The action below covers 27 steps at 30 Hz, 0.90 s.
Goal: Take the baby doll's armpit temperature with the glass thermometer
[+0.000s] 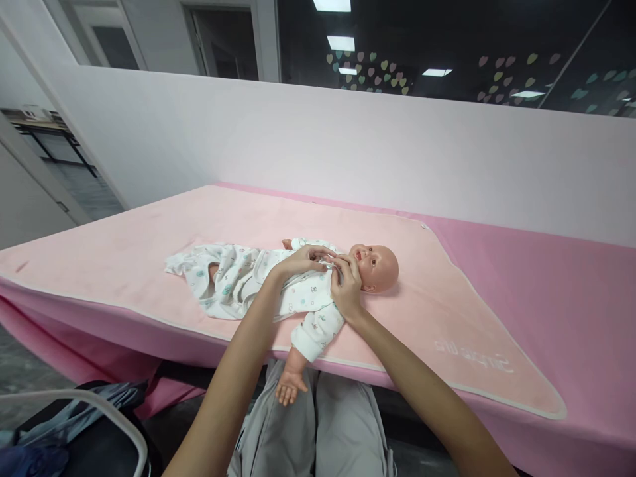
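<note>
A baby doll [380,268] lies on its back on a light pink mat [437,311], its head to the right and one arm hanging over the near edge. It wears a white printed outfit [301,295]. At the collar, just below the doll's chin, my left hand [307,258] and my right hand [346,281] meet with bent fingers. Both hands have their fingertips pinched at the neck of the outfit. Whatever small part of the collar lies between the fingers is too small to make out.
Under the mat is a darker pink cover [571,298]. A white partition [348,146] stands behind. A black chair with a pale curved frame [116,417] and dark clothing is at the lower left.
</note>
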Motion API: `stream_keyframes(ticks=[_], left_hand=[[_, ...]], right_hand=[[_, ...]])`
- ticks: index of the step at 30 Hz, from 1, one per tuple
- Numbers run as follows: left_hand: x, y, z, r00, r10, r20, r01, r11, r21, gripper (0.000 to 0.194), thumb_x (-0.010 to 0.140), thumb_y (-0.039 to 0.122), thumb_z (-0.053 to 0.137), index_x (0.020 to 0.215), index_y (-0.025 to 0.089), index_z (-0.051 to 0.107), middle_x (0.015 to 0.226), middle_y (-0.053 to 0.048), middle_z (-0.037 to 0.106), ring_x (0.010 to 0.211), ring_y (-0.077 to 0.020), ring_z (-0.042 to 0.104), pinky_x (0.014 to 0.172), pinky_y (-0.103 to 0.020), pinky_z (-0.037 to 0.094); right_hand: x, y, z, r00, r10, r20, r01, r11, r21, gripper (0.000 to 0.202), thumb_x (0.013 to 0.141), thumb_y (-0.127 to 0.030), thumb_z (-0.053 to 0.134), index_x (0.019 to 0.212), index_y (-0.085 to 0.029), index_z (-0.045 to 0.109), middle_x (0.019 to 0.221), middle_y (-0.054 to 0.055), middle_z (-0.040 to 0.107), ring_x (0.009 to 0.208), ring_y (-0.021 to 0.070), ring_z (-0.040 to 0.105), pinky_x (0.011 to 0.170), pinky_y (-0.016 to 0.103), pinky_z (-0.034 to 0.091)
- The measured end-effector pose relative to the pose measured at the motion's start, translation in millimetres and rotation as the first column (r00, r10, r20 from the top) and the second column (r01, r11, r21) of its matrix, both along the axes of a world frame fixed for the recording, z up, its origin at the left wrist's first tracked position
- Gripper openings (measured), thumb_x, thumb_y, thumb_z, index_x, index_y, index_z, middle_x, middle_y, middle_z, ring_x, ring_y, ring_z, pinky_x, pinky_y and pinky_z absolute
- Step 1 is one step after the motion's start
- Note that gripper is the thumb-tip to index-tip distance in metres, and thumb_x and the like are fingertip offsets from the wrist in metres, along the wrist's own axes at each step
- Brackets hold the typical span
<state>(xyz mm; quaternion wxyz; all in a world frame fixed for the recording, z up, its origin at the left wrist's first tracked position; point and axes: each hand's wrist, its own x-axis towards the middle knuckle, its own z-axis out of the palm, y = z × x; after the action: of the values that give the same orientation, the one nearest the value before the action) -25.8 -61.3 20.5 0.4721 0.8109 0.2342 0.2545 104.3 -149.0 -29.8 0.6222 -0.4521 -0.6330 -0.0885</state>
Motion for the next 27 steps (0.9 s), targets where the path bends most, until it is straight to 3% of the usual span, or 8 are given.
stream_keyframes(ticks=[8, 17, 22, 27], left_hand=[[1.0, -0.1, -1.9, 0.999, 0.008, 0.04, -0.003, 0.991, -0.134, 0.043, 0.06, 0.015, 0.067, 0.103, 0.013, 0.064, 0.08, -0.002, 0.064, 0.078, -0.0145, 0.055, 0.072, -0.026, 0.04], [-2.3, -2.6, 1.6, 0.996, -0.078, 0.043, 0.08, 0.996, -0.046, 0.04, 0.067, 0.021, 0.066, 0.106, 0.013, 0.063, 0.088, -0.005, 0.064, 0.082, -0.0162, 0.056, 0.073, -0.026, 0.042], [-0.4, -0.8, -1.0, 0.998, -0.026, 0.058, 0.031, 0.997, -0.074, 0.036, 0.074, 0.029, 0.064, 0.106, 0.013, 0.063, 0.093, -0.007, 0.065, 0.088, -0.018, 0.057, 0.079, -0.029, 0.043], [0.0, -0.7, -2.0, 0.998, 0.008, 0.061, -0.003, 0.997, -0.077, 0.035, 0.073, 0.025, 0.063, 0.105, 0.012, 0.063, 0.097, -0.008, 0.065, 0.092, -0.0179, 0.057, 0.081, -0.029, 0.043]], right_hand=[[0.2, 0.8, -0.5, 1.0, 0.011, 0.004, -0.011, 1.0, -0.006, 0.027, 0.087, -0.011, 0.04, 0.098, -0.021, 0.062, 0.099, 0.008, 0.056, 0.099, 0.0182, 0.055, 0.09, 0.036, 0.048], [0.5, 1.0, -1.0, 1.0, 0.014, 0.002, -0.014, 1.0, -0.011, 0.027, 0.086, -0.011, 0.04, 0.097, -0.021, 0.062, 0.098, 0.007, 0.057, 0.098, 0.0181, 0.056, 0.09, 0.036, 0.049], [0.7, -0.2, 1.3, 0.999, 0.012, 0.046, -0.012, 1.0, 0.0, 0.025, 0.084, -0.01, 0.042, 0.097, -0.02, 0.061, 0.099, 0.008, 0.057, 0.099, 0.0184, 0.056, 0.091, 0.036, 0.049], [1.1, 0.5, 1.8, 0.997, 0.028, 0.071, -0.028, 1.0, 0.003, 0.028, 0.081, -0.008, 0.042, 0.097, -0.021, 0.06, 0.099, 0.007, 0.056, 0.099, 0.018, 0.056, 0.091, 0.036, 0.049]])
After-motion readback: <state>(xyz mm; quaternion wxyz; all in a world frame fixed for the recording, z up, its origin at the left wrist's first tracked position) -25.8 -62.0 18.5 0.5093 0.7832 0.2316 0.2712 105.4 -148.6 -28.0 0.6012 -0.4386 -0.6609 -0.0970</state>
